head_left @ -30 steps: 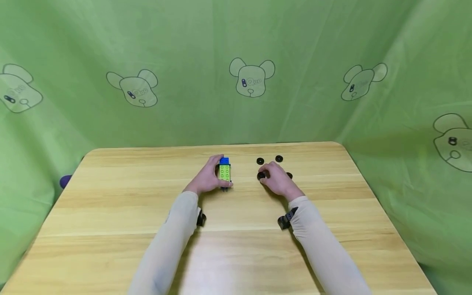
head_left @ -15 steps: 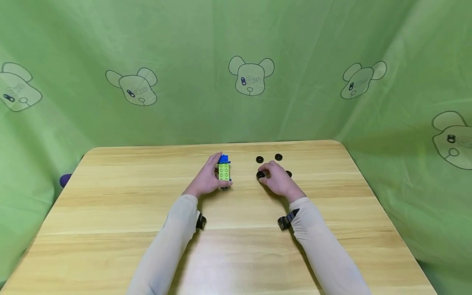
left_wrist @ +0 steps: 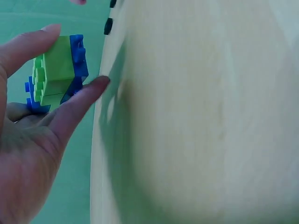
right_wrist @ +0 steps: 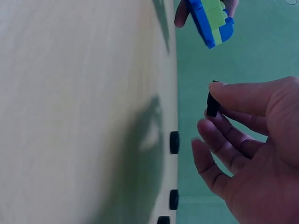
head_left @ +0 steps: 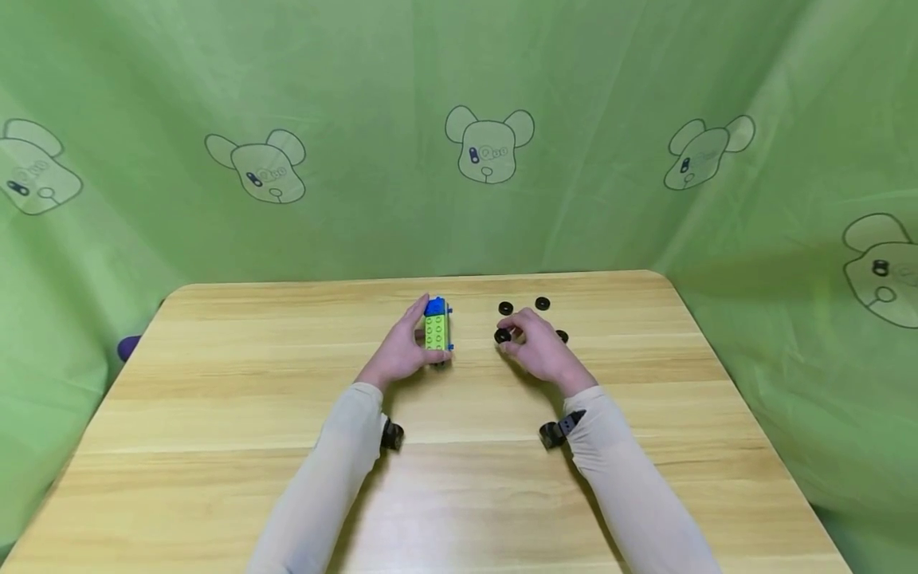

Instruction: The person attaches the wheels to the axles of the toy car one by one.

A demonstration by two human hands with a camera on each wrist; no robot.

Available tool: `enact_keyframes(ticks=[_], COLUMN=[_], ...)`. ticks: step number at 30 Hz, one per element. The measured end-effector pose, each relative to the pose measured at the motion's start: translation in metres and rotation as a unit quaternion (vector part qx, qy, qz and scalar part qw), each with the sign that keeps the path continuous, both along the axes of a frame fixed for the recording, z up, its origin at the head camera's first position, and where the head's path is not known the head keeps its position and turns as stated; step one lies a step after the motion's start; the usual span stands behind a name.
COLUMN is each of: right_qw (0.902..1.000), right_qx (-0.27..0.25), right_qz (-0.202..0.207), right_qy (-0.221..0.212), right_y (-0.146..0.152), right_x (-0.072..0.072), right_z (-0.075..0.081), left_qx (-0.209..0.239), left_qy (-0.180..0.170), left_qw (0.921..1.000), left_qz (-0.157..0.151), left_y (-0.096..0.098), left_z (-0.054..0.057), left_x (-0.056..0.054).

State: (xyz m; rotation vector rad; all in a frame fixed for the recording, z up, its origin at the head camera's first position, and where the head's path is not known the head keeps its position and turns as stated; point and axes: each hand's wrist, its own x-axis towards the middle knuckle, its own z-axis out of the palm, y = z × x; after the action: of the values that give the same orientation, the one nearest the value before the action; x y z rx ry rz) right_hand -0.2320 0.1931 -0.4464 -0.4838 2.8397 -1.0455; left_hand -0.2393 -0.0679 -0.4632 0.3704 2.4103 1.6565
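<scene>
My left hand point(head_left: 396, 351) grips a toy brick car body point(head_left: 436, 328), lime green with studs on top and blue parts at its far end and underneath. In the left wrist view, the thumb presses one end of the car body point(left_wrist: 58, 65), with fingers beneath and behind it, above the tabletop. Thumb and fingers of my right hand point(head_left: 541, 351) pinch a small black toy wheel point(head_left: 503, 336). Seen from the right wrist, that black wheel point(right_wrist: 212, 103) is held edge-on, above the table surface. A gap separates the wheel from the car body.
Three more black wheels lie on the wooden table point(head_left: 459, 494): a back left wheel point(head_left: 505, 308), a back right wheel point(head_left: 543, 304) and one partly behind the right hand point(head_left: 562, 336). A green curtain point(head_left: 373, 223) hangs beyond the table's far edge.
My left hand has tilted the car body, so the blue pegs on its right side show more. The right hand has lifted its wheel and brought it slightly left, turning its face up.
</scene>
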Motion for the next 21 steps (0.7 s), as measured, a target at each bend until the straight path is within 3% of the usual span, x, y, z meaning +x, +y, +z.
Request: enact_keyframes(ticks=[5, 11, 21], right_qw=[0.9998, 0.9995, 0.9973], right_qx=[-0.005, -0.005, 0.003], right_qz=[0.007, 0.012, 0.030], right_qy=[0.017, 0.030, 0.066], right_y=[-0.004, -0.008, -0.016], right_x=[0.004, 0.010, 0.018], right_z=[0.009, 0.020, 0.033], left_qx=[0.081, 0.154, 0.215], left_qy=[-0.042, -0.078, -0.098], left_qw=[0.9958, 0.9850, 0.9718], left_qz=[0.003, 0.002, 0.010], left_y=[0.000, 0.000, 0.001], left_z=[-0.001, -0.002, -0.005], left_x=[0.004, 0.007, 0.011])
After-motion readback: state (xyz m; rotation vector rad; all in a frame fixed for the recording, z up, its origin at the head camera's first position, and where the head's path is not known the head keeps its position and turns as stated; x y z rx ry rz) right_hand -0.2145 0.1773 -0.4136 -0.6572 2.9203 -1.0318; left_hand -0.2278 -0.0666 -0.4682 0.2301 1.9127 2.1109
